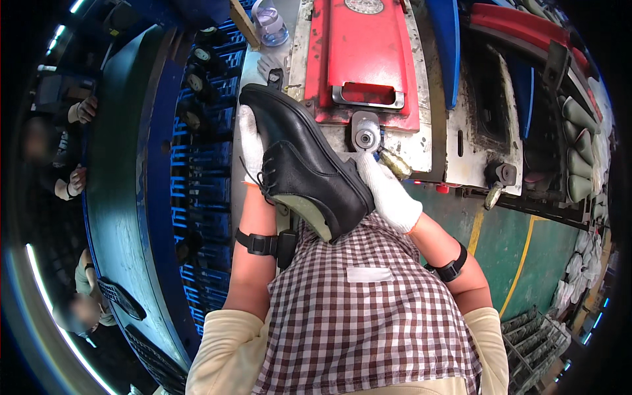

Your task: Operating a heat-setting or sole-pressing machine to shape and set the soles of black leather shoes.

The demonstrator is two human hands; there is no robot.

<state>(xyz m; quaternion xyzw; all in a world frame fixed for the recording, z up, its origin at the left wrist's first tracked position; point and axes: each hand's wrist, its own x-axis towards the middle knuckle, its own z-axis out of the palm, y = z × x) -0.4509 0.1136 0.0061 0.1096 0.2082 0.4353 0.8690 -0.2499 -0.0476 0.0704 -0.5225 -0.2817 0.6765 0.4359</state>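
Note:
A black lace-up leather shoe [296, 128] is between my gloved hands, tilted, its toe toward the far left and its pale-lined opening facing me. My left hand [249, 143], in a white knit glove, grips it along the toe side; most of those fingers are hidden behind the shoe. On the opposite side my right hand [390, 196], also in a white glove, closes on the sole and heel edge. Loose black laces [264, 178] hang near my left wrist. Just beyond the right hand is a round metal fitting [366, 137] on the red-lidded machine [362, 52].
A clear bottle [271, 26] and a grey glove [268, 66] lie past the shoe. Blue racks [204, 171] and a belt [122, 164] run along the left, with co-workers' hands [78, 181] beyond. Another machine [484, 125] and several shoe uppers [579, 151] are at right.

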